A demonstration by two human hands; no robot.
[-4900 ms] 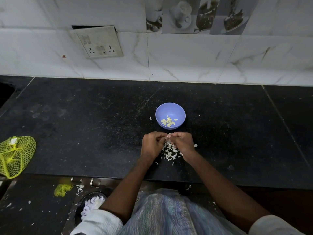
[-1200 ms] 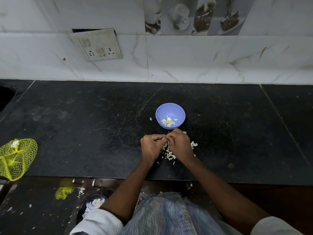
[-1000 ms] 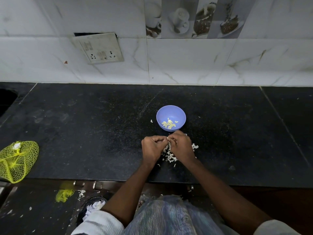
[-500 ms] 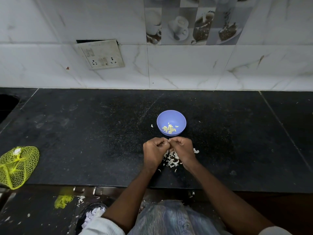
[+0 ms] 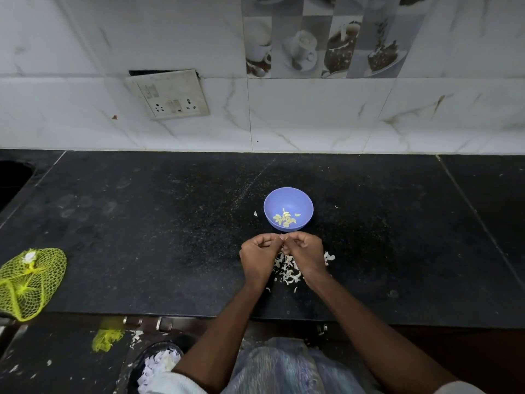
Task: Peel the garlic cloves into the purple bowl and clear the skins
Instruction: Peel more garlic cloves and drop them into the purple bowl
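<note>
Mid-peel, centre frame.
Left hand [image 5: 260, 253] and right hand [image 5: 305, 251] pinch one garlic clove [image 5: 281, 243]; peeled cloves [image 5: 285, 219] in purple bowl [image 5: 304, 201], skins [image 5: 287, 268] uncleared beneath.

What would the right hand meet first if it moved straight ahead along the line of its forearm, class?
Probably the purple bowl, just beyond the right hand along that line. The hand's height above the counter is unclear, so it might strike the near rim or pass over it.
</note>
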